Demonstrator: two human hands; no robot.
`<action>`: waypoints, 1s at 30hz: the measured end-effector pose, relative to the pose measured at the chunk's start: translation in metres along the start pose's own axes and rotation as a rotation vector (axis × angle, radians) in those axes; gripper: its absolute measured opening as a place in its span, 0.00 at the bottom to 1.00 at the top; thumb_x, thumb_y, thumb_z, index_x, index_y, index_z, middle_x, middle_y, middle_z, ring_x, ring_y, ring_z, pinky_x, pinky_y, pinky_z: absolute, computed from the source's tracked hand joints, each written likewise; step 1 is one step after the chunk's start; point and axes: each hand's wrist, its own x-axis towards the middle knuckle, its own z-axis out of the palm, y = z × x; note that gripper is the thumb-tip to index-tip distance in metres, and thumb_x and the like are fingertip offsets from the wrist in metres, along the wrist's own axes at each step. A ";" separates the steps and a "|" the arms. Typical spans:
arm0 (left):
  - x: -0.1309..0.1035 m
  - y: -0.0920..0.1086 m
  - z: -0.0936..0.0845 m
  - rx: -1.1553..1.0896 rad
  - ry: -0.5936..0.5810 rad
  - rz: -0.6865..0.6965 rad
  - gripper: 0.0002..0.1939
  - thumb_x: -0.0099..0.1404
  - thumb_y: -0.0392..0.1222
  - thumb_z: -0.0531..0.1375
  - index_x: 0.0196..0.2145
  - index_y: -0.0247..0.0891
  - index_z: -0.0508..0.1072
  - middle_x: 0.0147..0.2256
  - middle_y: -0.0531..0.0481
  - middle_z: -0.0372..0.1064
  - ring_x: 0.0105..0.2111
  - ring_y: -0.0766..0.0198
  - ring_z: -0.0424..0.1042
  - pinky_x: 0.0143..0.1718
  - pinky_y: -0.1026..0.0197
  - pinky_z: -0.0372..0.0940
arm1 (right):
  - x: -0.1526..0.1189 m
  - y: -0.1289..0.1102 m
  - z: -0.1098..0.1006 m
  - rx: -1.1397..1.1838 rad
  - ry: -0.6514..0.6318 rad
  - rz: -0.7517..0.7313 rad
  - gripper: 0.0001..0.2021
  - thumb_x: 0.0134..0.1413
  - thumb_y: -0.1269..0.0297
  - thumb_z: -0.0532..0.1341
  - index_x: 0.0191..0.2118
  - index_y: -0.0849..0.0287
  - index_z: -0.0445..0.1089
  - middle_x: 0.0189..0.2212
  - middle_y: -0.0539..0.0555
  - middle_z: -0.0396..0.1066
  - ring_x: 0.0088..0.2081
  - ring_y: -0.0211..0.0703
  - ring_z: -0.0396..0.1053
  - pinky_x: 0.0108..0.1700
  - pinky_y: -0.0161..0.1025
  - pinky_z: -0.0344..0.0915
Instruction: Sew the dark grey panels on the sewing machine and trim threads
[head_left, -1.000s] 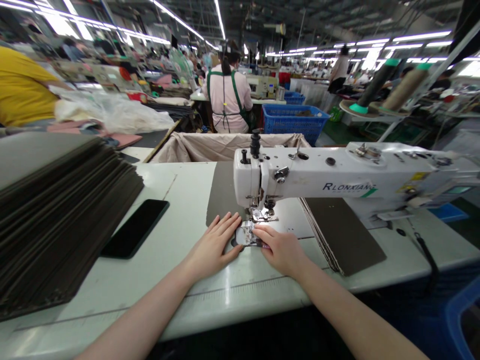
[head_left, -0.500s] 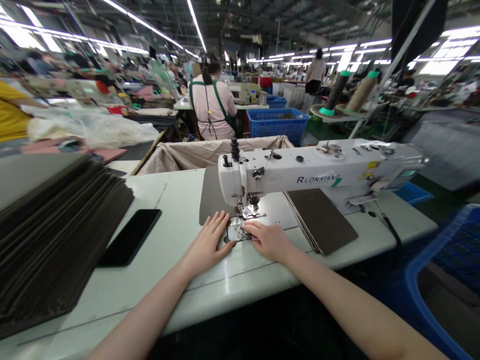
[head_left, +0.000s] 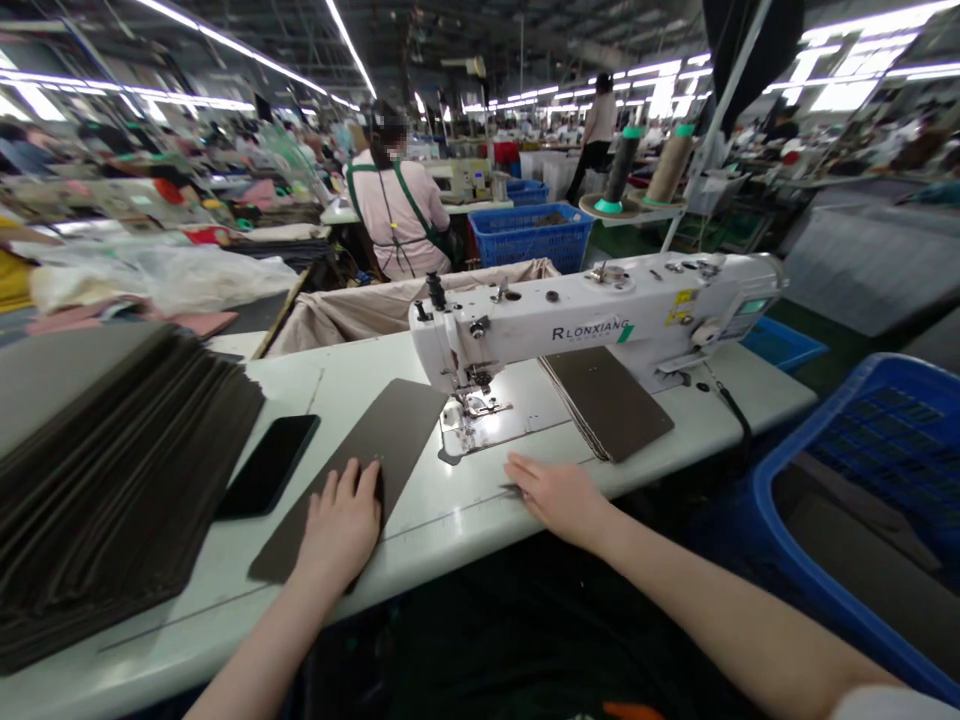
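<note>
My left hand (head_left: 341,525) lies with outstretched fingers on a grey-brown fabric panel (head_left: 401,425). This panel slants across the table, its far end near the needle area of a white sewing machine (head_left: 517,340). Right of the needle plate, my right hand (head_left: 559,500) hovers low over the table's front part, fingers closed. A small dark tip pokes out beneath those fingers; its kind cannot be made out. Under the machine arm lies a short stack of similar panels (head_left: 615,405). A tall pile of dark panels (head_left: 112,480) stands at the far left.
A black phone (head_left: 270,465) lies between the tall pile and the slanted panel. At right stands a blue plastic basket (head_left: 772,475) with dark panels inside. A cloth-lined bin (head_left: 345,310) sits behind the table. Thread cones (head_left: 622,170) stand behind the machine; a person (head_left: 397,200) sits beyond.
The panel has come out from under the needle toward the front left with my left hand on it. My right hand has drawn back from the needle plate. The camera view has shifted.
</note>
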 end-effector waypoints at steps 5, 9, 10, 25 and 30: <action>-0.075 -0.037 -0.001 -0.146 -0.030 0.061 0.22 0.64 0.35 0.47 0.56 0.39 0.62 0.63 0.35 0.54 0.64 0.37 0.50 0.57 0.28 0.54 | -0.122 0.004 0.054 0.122 -0.073 0.143 0.35 0.54 0.74 0.52 0.68 0.47 0.49 0.67 0.56 0.49 0.38 0.43 0.72 0.42 0.42 0.69; -0.082 -0.040 -0.007 -0.402 -0.135 0.254 0.22 0.63 0.34 0.49 0.54 0.48 0.61 0.64 0.48 0.54 0.66 0.49 0.50 0.64 0.34 0.47 | -0.157 0.007 0.068 0.415 -0.009 0.401 0.19 0.64 0.68 0.47 0.57 0.50 0.64 0.49 0.54 0.72 0.41 0.43 0.73 0.42 0.39 0.69; -0.077 -0.035 -0.008 -0.428 -0.157 0.287 0.21 0.64 0.34 0.49 0.53 0.48 0.61 0.64 0.49 0.55 0.66 0.51 0.50 0.64 0.35 0.47 | -0.155 0.007 0.065 0.447 0.002 0.448 0.15 0.66 0.64 0.47 0.51 0.52 0.67 0.40 0.52 0.75 0.38 0.43 0.74 0.39 0.38 0.68; -0.042 0.008 -0.006 -0.394 -0.124 0.375 0.14 0.67 0.36 0.47 0.49 0.44 0.62 0.61 0.47 0.60 0.65 0.56 0.53 0.65 0.40 0.49 | -0.095 -0.007 0.053 0.245 0.086 0.344 0.10 0.69 0.59 0.49 0.41 0.59 0.61 0.36 0.52 0.70 0.34 0.42 0.70 0.32 0.35 0.57; -0.043 0.009 -0.005 -0.385 -0.114 0.375 0.14 0.68 0.36 0.46 0.49 0.44 0.62 0.61 0.47 0.60 0.65 0.57 0.52 0.65 0.41 0.48 | -0.090 -0.010 0.050 0.252 0.115 0.325 0.10 0.69 0.59 0.49 0.41 0.59 0.61 0.36 0.52 0.70 0.34 0.42 0.70 0.32 0.35 0.57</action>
